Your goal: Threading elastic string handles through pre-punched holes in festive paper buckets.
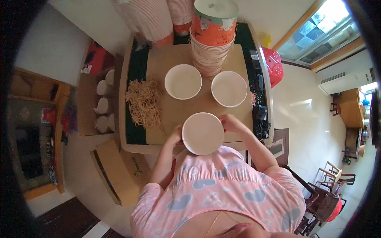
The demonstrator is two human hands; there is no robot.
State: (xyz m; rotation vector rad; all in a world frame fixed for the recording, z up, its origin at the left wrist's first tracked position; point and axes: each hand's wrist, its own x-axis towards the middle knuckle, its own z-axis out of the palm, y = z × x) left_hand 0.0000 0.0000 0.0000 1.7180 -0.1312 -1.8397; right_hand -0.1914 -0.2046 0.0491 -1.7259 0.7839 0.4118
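Observation:
A white-lined paper bucket [203, 134] is held close to my body at the table's front edge, its round opening facing up. My left hand [176, 135] grips its left side, the fingers partly hidden behind the wall. On the other side my right hand [230, 123] is closed at the upper right of the rim; its fingertips are too small to make out clearly. Beyond them stand two more paper buckets, one on the left [183, 81] and one on the right [229, 89]. A tangled heap of tan twine [143, 104] lies at the table's left.
Behind the buckets rises a nested stack with twine around it [208, 59], topped by an orange bucket [214, 31]. Tall bucket stacks [149, 20] stand back left. Small black boxes [260, 113] line the right edge. A carton [91, 107] holding white buckets sits left.

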